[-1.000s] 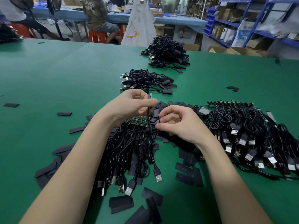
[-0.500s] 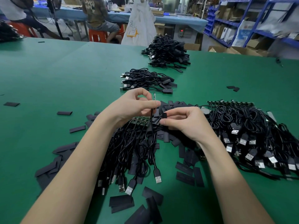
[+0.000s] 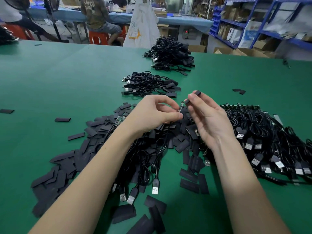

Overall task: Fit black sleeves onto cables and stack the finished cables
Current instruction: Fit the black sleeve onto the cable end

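Sleeve now being held lifted clear of loose sleeve heap, pinched by right hand; a second ago it was down among heap. Cable end being pinched by left hand, just beside sleeve. Fitting judged imminent. Sleeve mouth, cable tip partly being hidden by fingers.

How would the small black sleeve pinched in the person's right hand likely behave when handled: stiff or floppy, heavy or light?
The small black sleeve is probably very light: the right hand lifts it with only fingertips. It seems soft enough to flatten, since loose black sleeves on the green table lie flat. Flat ones look unlikely to roll.
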`<state>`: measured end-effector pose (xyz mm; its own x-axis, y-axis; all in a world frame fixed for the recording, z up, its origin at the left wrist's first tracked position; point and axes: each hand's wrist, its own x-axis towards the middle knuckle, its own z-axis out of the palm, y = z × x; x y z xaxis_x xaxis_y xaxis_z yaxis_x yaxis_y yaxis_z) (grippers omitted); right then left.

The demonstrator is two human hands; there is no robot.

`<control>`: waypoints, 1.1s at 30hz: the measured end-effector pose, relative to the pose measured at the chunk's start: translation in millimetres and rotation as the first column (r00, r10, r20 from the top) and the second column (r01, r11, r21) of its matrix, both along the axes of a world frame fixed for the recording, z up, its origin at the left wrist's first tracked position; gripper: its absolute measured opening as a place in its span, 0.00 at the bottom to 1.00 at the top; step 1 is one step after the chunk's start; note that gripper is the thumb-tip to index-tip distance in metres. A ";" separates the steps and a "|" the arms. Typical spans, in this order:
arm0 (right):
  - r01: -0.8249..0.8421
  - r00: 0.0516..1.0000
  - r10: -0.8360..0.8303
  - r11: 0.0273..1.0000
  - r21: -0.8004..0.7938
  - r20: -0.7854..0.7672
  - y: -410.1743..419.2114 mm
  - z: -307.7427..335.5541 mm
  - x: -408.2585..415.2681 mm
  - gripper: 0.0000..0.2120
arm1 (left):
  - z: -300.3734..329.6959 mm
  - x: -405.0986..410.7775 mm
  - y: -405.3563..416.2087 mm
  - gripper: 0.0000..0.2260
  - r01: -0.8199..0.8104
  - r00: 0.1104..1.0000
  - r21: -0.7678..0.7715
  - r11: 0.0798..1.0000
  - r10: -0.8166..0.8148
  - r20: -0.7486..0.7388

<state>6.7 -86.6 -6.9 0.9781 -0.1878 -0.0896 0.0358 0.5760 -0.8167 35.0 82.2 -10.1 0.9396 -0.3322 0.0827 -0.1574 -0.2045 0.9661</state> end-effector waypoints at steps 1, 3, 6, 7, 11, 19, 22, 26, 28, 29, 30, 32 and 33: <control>-0.001 1.000 0.001 1.000 0.007 0.006 0.1 -0.5 0.4 0.07 | 0.1 -0.3 -0.5 0.09 -0.002 1.000 0.021 1.000 0.002 0.020; -0.011 1.000 0.011 1.000 0.006 0.024 0.1 -1.4 1.6 0.07 | 0.6 -0.6 -0.9 0.09 -0.008 0.999 0.052 0.999 0.006 0.047; -0.027 0.999 0.029 0.999 -0.043 0.043 0.0 -2.3 3.4 0.10 | 1.0 -0.4 -0.3 0.09 -0.020 0.998 0.072 0.997 0.016 0.065; -0.033 0.998 0.035 0.998 -0.054 0.045 -0.6 -2.6 3.4 0.11 | 1.2 -0.6 0.2 0.09 -0.022 0.997 0.079 0.997 0.016 0.070; -0.062 0.996 0.066 0.995 -0.076 0.052 -3.6 -3.7 2.2 0.10 | 1.6 0.4 2.6 0.09 0.000 0.995 0.121 0.993 -0.013 0.102; -0.200 0.980 0.200 0.976 -0.081 -0.006 -13.8 -3.3 -1.3 0.07 | 0.2 2.2 5.0 0.09 0.046 0.989 0.146 0.988 -0.065 0.132; -0.231 0.973 0.228 0.970 -0.081 -0.035 -14.5 -5.7 -1.6 0.07 | 0.2 1.6 5.3 0.09 0.055 0.990 0.153 0.987 -0.073 0.119; -0.214 0.977 0.214 0.968 -0.133 -0.018 -10.9 -9.6 0.5 0.11 | -0.5 0.9 3.8 0.08 0.012 0.995 0.160 0.987 -0.028 0.094; -0.182 0.983 0.183 0.974 -0.133 -0.008 -9.1 -11.1 1.6 0.14 | -0.1 -0.1 2.4 0.10 0.005 0.998 0.146 0.989 -0.014 0.060; -0.163 0.987 0.163 0.979 -0.124 -0.009 -8.5 -11.7 2.0 0.15 | 0.0 -0.5 2.4 0.11 0.016 0.999 0.139 0.990 -0.020 0.027; -0.144 0.990 0.144 0.983 -0.110 -0.014 -8.0 -12.3 2.3 0.15 | -0.4 -0.8 3.1 0.14 0.032 0.999 0.134 0.990 -0.030 -0.014; -0.105 0.994 0.103 0.992 -0.070 -0.024 -8.0 -13.1 2.9 0.14 | -1.7 -1.2 5.0 0.16 0.057 0.995 0.112 0.992 -0.047 -0.089; -0.086 0.996 0.085 0.995 -0.051 -0.027 -8.4 -13.1 3.1 0.14 | -2.5 -1.4 5.7 0.16 0.064 0.993 0.091 0.994 -0.053 -0.109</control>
